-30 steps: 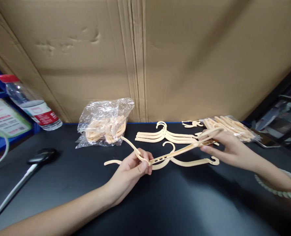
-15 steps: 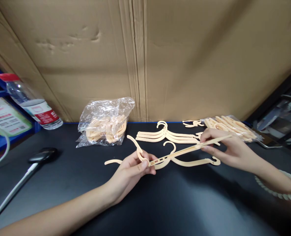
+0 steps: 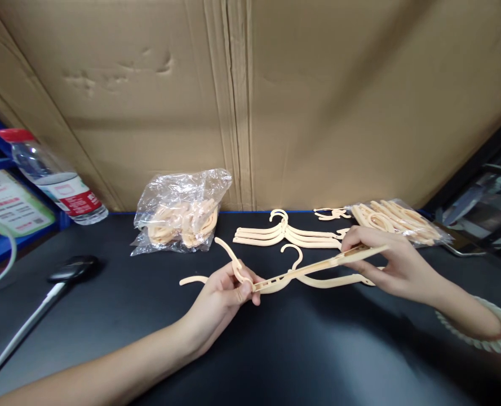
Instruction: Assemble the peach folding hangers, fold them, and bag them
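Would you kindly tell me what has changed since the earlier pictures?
The right hand has dipped slightly, lowering its end of the held hanger. Neither hand has let go. The left hand, stacked hangers, left plastic bag and bottle are about where they were.

The right hand (image 3: 396, 265) sits lower in view than in both earlier pictures, and the left hand's fingertips have dipped a little too. The slotted hanger bar (image 3: 313, 267) stretched between the two sets of fingers has come down with them. It has also rolled: a recessed side now shows beside the right fingers, where half a second ago it looked like a thin edge. Midway between the hands, it now crosses the lying hanger (image 3: 326, 281) at the foot of its hook, and the right fingers cover much of that hanger's notched end. Above the left fingers, the curved hanger arm (image 3: 229, 252) stands steeper than a second ago.
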Available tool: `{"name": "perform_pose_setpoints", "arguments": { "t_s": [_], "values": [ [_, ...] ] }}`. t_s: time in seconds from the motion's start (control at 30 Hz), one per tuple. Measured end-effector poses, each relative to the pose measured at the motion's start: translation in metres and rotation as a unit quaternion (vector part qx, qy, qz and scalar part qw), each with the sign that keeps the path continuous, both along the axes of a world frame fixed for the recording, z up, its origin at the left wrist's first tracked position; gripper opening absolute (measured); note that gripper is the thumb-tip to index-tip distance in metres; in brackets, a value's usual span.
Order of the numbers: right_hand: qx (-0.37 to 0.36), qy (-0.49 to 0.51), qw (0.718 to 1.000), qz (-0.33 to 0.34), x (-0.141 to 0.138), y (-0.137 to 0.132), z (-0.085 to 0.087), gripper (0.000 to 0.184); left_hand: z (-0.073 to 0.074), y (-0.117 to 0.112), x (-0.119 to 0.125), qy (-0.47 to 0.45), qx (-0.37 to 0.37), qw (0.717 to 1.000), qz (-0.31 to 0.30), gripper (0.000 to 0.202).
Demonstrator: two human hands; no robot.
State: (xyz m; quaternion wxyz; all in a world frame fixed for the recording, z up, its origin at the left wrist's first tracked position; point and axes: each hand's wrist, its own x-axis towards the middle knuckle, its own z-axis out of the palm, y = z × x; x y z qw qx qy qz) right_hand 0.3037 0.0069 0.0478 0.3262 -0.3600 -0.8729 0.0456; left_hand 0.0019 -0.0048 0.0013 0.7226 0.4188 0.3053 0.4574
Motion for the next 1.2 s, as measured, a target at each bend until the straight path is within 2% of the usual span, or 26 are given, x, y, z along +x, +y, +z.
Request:
{"name": "perform_pose_setpoints", "arguments": {
  "t_s": [0.37, 0.53, 0.7, 1.2],
  "values": [
    [0.037, -0.001, 0.999, 0.006, -0.0041, -0.0040, -0.0041, 0.003, 0.0012, -0.0012, 0.0013, 0.011, -0.018, 0.998, 0.066, 0.031],
    [0.086, -0.028, 0.995, -0.029, 0.0005, -0.0037, -0.0048, 0.007, -0.0003, 0.0028, 0.0000, -0.013, -0.027, 0.998, 0.052, 0.029],
    [0.067, -0.026, 0.996, -0.046, 0.0040, -0.0010, -0.0037, 0.005, 0.0016, 0.0000, -0.0008, -0.011, -0.029, 1.000, 0.005, 0.020],
    [0.080, -0.029, 0.996, -0.027, 0.0047, -0.0004, -0.0035, 0.008, 0.0007, 0.0014, -0.0012, -0.022, -0.018, 0.999, -0.018, 0.017]
  ]
}}
